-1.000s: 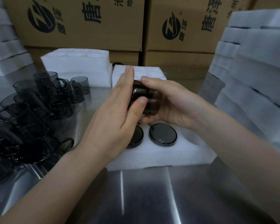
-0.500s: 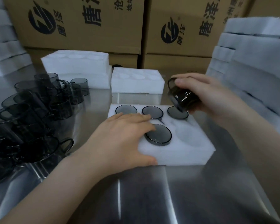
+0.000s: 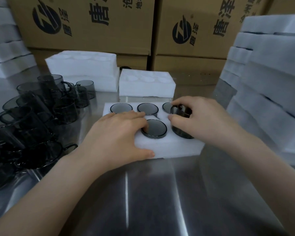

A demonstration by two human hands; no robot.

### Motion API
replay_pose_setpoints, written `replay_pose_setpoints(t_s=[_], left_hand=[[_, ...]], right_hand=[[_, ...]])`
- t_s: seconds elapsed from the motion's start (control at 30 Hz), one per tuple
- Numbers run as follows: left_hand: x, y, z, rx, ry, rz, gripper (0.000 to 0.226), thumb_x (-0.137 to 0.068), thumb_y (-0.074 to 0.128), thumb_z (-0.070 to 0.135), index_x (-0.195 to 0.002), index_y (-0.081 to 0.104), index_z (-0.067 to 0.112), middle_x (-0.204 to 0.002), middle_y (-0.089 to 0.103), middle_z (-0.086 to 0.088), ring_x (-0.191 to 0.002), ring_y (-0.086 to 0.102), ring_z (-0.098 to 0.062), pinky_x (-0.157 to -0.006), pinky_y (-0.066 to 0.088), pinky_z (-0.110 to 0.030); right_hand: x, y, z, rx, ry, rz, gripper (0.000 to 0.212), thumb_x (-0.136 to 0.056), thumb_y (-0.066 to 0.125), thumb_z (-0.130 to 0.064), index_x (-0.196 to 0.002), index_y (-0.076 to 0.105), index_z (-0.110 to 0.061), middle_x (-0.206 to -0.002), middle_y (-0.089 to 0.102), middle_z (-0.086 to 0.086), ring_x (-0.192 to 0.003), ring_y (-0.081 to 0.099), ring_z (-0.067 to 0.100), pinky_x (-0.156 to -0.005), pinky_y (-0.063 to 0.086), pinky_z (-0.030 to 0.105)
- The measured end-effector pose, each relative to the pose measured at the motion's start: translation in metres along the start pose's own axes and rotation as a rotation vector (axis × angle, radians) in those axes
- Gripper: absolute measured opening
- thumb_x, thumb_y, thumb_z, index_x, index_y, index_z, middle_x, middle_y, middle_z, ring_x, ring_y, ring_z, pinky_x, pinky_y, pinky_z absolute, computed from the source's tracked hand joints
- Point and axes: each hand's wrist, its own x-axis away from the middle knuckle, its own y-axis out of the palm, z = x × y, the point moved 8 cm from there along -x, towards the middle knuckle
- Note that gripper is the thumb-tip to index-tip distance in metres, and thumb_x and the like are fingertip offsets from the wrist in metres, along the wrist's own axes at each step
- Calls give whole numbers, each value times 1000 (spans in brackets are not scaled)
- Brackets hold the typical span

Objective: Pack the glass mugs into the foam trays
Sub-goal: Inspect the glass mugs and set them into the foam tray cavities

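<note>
Head view: near-upright glass mug [image 3: 181, 127], top tipped left, in curled right hand [image 3: 203, 121]; left hand [image 3: 116, 133] flat on foam tray [image 3: 174, 147].

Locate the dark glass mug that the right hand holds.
Head view, right of centre: the dark glass mug is at the white foam tray's front right pocket, beside a seated mug.

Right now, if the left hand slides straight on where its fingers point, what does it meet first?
Probably the back row's middle mug in the foam tray; fingertips of the left hand lie just short of it, though depth is unclear.
</note>
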Motion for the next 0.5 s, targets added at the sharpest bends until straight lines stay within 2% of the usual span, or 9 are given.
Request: replay_pose_setpoints(t_s=[0.1, 0.2, 0.37, 0.43, 0.5], left_hand=[[0, 4, -1, -4, 8, -26, 56, -66, 57, 73, -112, 51, 42, -152, 29, 25, -136, 27, 3, -98, 28, -23], [0, 7, -2, 16, 2, -51, 52, -67, 57, 71, -109, 48, 43, -153, 26, 27, -131, 19, 8, -89, 24, -21], [1, 7, -1, 31, 6, -74, 43, -69, 60, 70, -96, 35, 46, -153, 23, 29, -139, 17, 5, -105, 27, -27], [1, 8, -1, 33, 13, -80, 43, -70, 60, 69, -96, 34, 46, -154, 22, 30, -142, 15, 4, -110, 24, -28], [1, 7, -2, 39, 15, -82, 43, -70, 60, 69, -98, 38, 46, -153, 22, 31, -143, 15, 4, -111, 24, -30]], right_hand=[[-1, 2, -5, 24, -45, -46, 46, -85, 55, -52, -127, 58, -34, -114, 61, -6, -105, 55, 19, -82, 46, 34], [-1, 4, -10, 48, -98, -85, 55, -82, 49, -56, -132, 54, -33, -107, 54, -9, -101, 49, 13, -84, 41, 32], [-5, 5, -12, 39, -147, -128, 65, -75, 46, -59, -136, 52, -35, -96, 44, -15, -97, 44, 9, -86, 40, 30], [-5, 7, -10, 38, -164, -161, 62, -78, 52, -56, -137, 51, -36, -93, 40, -20, -97, 42, 6, -84, 35, 26], [-5, 11, -7, 23, -154, -198, 56, -81, 57, -52, -135, 51, -37, -98, 42, -19, -98, 41, 4, -82, 31, 22]])
